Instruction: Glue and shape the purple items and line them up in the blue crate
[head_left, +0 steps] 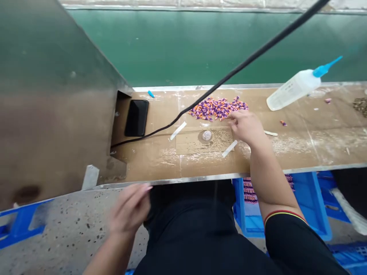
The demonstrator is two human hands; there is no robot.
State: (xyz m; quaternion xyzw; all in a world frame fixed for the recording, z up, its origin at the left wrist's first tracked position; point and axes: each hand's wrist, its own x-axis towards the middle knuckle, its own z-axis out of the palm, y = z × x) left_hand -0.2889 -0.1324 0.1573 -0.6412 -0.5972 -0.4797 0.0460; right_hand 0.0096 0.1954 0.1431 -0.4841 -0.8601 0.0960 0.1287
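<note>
My right hand [243,124] reaches over the bench to the near right edge of a pile of small purple, orange and pink pieces [213,108]. Its fingers are drawn together at the pile, and their tips hide whatever is between them. In front of the pile, a small clear round object [207,135] sits on a wet-spotted cardboard piece [187,145]. My left hand [130,208], smeared by motion, is off the bench's front edge at the lower left. Its thumb and fingers look pinched, with a pinkish tip showing that I cannot identify.
A black phone [137,118] lies at the left by the metal wall. A black cable [218,84] crosses the view. A white squeeze bottle [294,91] with a blue nozzle leans at the back right. Below the bench, a blue crate [311,202] holds rows of purple-pink pieces.
</note>
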